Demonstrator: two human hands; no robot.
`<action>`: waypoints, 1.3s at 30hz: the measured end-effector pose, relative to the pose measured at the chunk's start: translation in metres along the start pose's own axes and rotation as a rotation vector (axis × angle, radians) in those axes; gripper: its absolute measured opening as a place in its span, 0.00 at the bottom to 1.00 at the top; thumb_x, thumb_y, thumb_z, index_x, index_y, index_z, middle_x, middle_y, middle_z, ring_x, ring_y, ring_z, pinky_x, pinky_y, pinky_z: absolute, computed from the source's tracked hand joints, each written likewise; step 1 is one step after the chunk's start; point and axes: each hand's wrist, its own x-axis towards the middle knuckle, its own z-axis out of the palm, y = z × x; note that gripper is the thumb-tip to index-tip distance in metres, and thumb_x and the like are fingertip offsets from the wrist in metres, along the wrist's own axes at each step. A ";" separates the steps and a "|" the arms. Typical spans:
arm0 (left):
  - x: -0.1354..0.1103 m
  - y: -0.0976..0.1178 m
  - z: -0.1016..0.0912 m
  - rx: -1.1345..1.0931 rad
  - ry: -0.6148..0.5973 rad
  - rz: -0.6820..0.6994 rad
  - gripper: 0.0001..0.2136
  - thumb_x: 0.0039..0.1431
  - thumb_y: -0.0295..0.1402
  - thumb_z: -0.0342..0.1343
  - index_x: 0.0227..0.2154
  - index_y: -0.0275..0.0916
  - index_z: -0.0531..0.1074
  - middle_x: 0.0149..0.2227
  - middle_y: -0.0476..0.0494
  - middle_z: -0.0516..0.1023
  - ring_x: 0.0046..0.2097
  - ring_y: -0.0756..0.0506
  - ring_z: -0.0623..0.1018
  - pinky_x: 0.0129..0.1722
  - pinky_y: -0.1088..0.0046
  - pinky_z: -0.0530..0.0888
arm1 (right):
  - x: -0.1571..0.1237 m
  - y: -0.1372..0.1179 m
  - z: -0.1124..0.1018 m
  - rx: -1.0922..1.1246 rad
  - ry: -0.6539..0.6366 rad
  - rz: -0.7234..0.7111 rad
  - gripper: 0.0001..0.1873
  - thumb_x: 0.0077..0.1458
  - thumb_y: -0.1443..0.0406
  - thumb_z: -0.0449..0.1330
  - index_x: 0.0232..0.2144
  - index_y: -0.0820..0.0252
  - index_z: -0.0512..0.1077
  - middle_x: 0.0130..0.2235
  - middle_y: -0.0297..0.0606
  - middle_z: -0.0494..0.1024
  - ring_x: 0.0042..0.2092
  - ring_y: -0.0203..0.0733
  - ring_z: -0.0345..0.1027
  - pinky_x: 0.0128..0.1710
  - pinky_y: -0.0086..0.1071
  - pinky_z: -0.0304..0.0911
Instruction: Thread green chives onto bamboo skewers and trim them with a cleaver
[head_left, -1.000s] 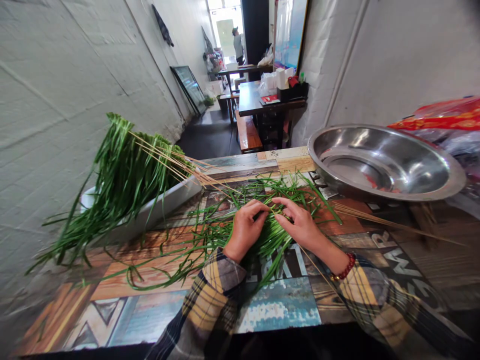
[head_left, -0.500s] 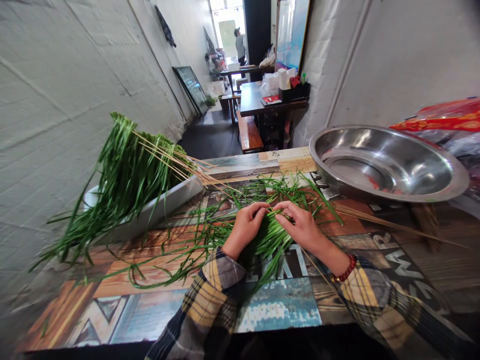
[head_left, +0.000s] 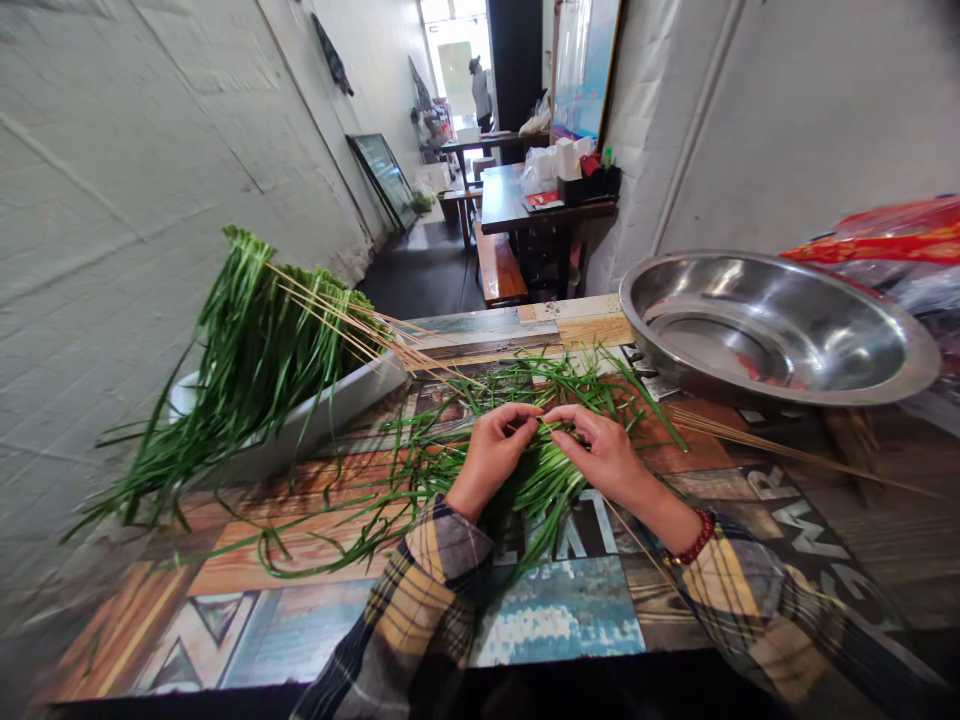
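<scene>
Loose green chive leaves (head_left: 480, 400) lie spread over the patterned table top (head_left: 570, 610). My left hand (head_left: 491, 450) rests on the pile with its fingers curled around a few leaves. My right hand (head_left: 600, 450) is beside it, fingertips pinched on the same leaves and on a thin bamboo skewer (head_left: 637, 545) that runs back under my wrist. The fingertips of both hands nearly touch. A white tray (head_left: 330, 405) at the left carries a heap of chives (head_left: 247, 350) threaded on skewers.
A large steel basin (head_left: 772, 325) stands at the right, with loose bamboo skewers (head_left: 757, 440) lying in front of it. Red-and-clear plastic bags (head_left: 892, 240) sit behind the basin. A white brick wall runs along the left. Dark tables, a bench and a standing person are far back.
Both hands have stayed in place on the chive pile; the fingertips have drawn slightly closer together. Nothing else has moved.
</scene>
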 end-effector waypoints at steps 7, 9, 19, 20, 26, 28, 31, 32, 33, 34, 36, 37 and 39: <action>0.002 -0.004 -0.002 0.078 0.088 0.034 0.08 0.54 0.29 0.56 0.35 0.35 0.77 0.31 0.44 0.78 0.33 0.49 0.74 0.33 0.75 0.68 | 0.000 0.001 0.001 0.096 0.008 0.084 0.22 0.55 0.65 0.56 0.53 0.57 0.64 0.41 0.39 0.78 0.43 0.40 0.73 0.42 0.33 0.68; 0.002 -0.004 -0.002 0.110 0.104 0.049 0.07 0.54 0.28 0.56 0.35 0.35 0.77 0.31 0.44 0.77 0.34 0.48 0.74 0.34 0.74 0.69 | 0.000 0.001 0.002 0.111 0.011 0.090 0.22 0.55 0.66 0.56 0.53 0.57 0.64 0.41 0.40 0.78 0.43 0.40 0.73 0.42 0.34 0.68; -0.001 0.001 -0.002 0.115 0.019 0.060 0.05 0.53 0.29 0.56 0.29 0.36 0.76 0.30 0.46 0.75 0.32 0.50 0.72 0.32 0.75 0.68 | 0.001 0.011 0.005 0.150 0.000 0.163 0.19 0.54 0.63 0.58 0.48 0.61 0.69 0.40 0.41 0.79 0.40 0.41 0.74 0.40 0.34 0.69; -0.001 0.002 -0.001 0.095 0.021 0.053 0.05 0.53 0.29 0.56 0.28 0.36 0.76 0.29 0.46 0.75 0.32 0.50 0.72 0.32 0.76 0.68 | 0.001 0.009 0.005 0.137 0.001 0.166 0.18 0.54 0.62 0.58 0.48 0.61 0.70 0.39 0.40 0.79 0.39 0.40 0.74 0.39 0.33 0.69; -0.001 0.004 0.000 0.018 0.030 -0.009 0.05 0.53 0.30 0.56 0.30 0.35 0.76 0.30 0.46 0.77 0.31 0.50 0.73 0.32 0.76 0.68 | 0.002 -0.001 0.000 0.016 -0.017 0.088 0.14 0.55 0.64 0.56 0.42 0.58 0.75 0.40 0.38 0.81 0.39 0.41 0.73 0.40 0.35 0.68; -0.001 0.005 0.000 0.021 0.039 -0.008 0.05 0.53 0.30 0.56 0.30 0.35 0.76 0.30 0.46 0.77 0.31 0.50 0.73 0.32 0.76 0.68 | 0.002 -0.002 -0.001 0.023 -0.012 0.066 0.14 0.55 0.65 0.55 0.43 0.57 0.75 0.42 0.38 0.81 0.41 0.41 0.74 0.43 0.36 0.68; -0.001 0.004 -0.001 0.015 0.049 0.003 0.05 0.53 0.31 0.56 0.30 0.36 0.76 0.30 0.47 0.77 0.31 0.50 0.73 0.31 0.76 0.67 | 0.001 -0.002 -0.001 0.036 -0.003 0.048 0.15 0.55 0.66 0.55 0.44 0.56 0.75 0.43 0.37 0.80 0.43 0.41 0.74 0.46 0.37 0.68; -0.001 0.004 -0.001 0.014 0.052 0.007 0.05 0.53 0.31 0.56 0.30 0.36 0.76 0.30 0.47 0.77 0.31 0.50 0.73 0.31 0.77 0.67 | 0.001 -0.002 -0.001 0.041 0.000 0.043 0.15 0.55 0.66 0.55 0.44 0.55 0.75 0.43 0.37 0.80 0.44 0.41 0.74 0.46 0.37 0.68; -0.001 0.004 -0.001 0.015 0.053 0.008 0.06 0.53 0.32 0.57 0.29 0.36 0.76 0.30 0.47 0.77 0.31 0.50 0.73 0.31 0.77 0.67 | 0.001 -0.002 -0.001 0.044 0.001 0.038 0.15 0.55 0.66 0.55 0.44 0.55 0.75 0.43 0.37 0.80 0.44 0.41 0.74 0.47 0.37 0.68; -0.001 0.004 -0.001 0.017 0.053 0.010 0.06 0.53 0.32 0.57 0.29 0.36 0.76 0.30 0.47 0.77 0.31 0.50 0.73 0.31 0.77 0.67 | 0.001 -0.002 -0.001 0.047 0.003 0.035 0.15 0.55 0.66 0.55 0.44 0.55 0.76 0.44 0.37 0.80 0.45 0.42 0.74 0.47 0.37 0.68; -0.001 0.004 -0.001 0.029 0.052 0.016 0.06 0.53 0.32 0.57 0.29 0.36 0.76 0.29 0.47 0.77 0.31 0.50 0.73 0.31 0.76 0.67 | 0.001 -0.002 -0.001 0.049 0.003 0.030 0.15 0.55 0.66 0.55 0.44 0.55 0.76 0.43 0.37 0.81 0.45 0.42 0.74 0.47 0.37 0.68; -0.001 0.004 -0.002 0.037 0.053 0.022 0.06 0.53 0.32 0.57 0.29 0.36 0.76 0.29 0.47 0.78 0.31 0.50 0.73 0.31 0.76 0.67 | 0.001 -0.003 -0.001 0.048 0.002 0.029 0.15 0.55 0.66 0.55 0.43 0.54 0.76 0.43 0.37 0.81 0.44 0.41 0.74 0.47 0.37 0.68; -0.001 0.004 -0.002 0.056 0.059 0.038 0.05 0.54 0.31 0.57 0.29 0.36 0.76 0.29 0.47 0.78 0.30 0.50 0.72 0.30 0.76 0.67 | 0.001 -0.003 -0.001 0.045 -0.002 0.031 0.15 0.55 0.67 0.55 0.43 0.55 0.76 0.43 0.37 0.81 0.44 0.41 0.74 0.47 0.37 0.68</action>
